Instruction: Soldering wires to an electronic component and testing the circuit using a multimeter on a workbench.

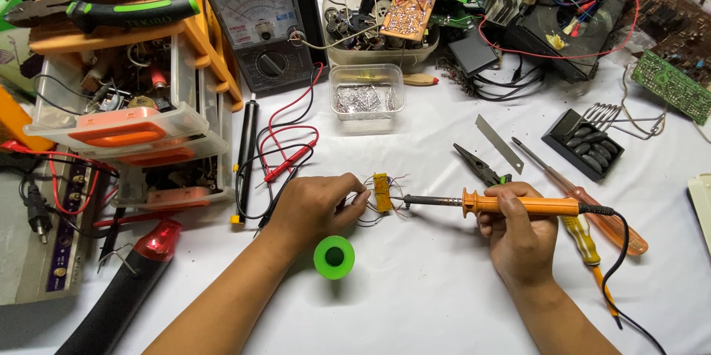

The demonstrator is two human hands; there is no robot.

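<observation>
Yellow and light, the small circuit board (382, 192) sits mid-counter, pinched by your left hand (315, 207) fingers at its fragile wired edge, while your right hand (518, 233) fingers close around the soldering iron (489, 203).

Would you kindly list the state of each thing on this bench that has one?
Soldering iron: held in the right hand, tip at the small board.
Small board: held on edge by the left hand.
Green spool: lying on the table, untouched.
Meter: propped up, leads plugged in.
Clear tub: open, holding small metal parts.
Black pliers: lying shut.
</observation>
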